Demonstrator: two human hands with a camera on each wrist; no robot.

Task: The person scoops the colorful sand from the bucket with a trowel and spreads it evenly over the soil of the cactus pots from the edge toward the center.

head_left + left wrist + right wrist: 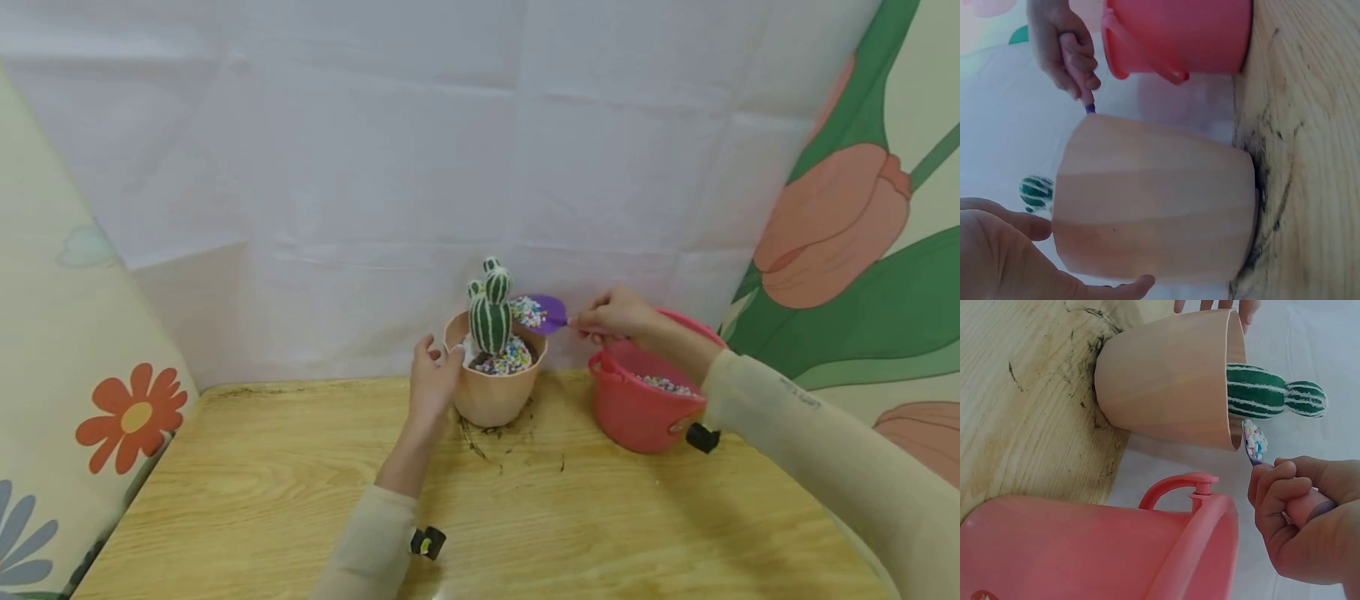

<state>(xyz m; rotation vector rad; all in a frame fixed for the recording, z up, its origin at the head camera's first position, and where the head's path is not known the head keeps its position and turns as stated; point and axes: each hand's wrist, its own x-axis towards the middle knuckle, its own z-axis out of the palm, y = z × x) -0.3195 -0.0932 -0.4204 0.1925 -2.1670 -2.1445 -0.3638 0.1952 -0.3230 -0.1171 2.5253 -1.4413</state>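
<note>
A peach flowerpot (pixel 492 398) holds a green cactus (pixel 491 325) with white stripes, and multicoloured pebbles (pixel 510 357) lie round its base. My left hand (pixel 435 379) is at the pot's left side, its thumb by the rim and its fingers fairly straight in the left wrist view. My right hand (pixel 618 317) grips the pink handle (pixel 1307 506) of a small shovel with a purple blade (pixel 553 313). Loaded with pebbles (pixel 1255 440), the blade is level with the pot's right rim, beside the cactus.
Right of the pot stands a red bucket (pixel 645 417) with more pebbles (pixel 666 384) inside, under my right forearm. Dark soil crumbs (pixel 474 442) are scattered on the wooden table (pixel 300 483) round the pot. A white cloth (pixel 375 167) hangs behind.
</note>
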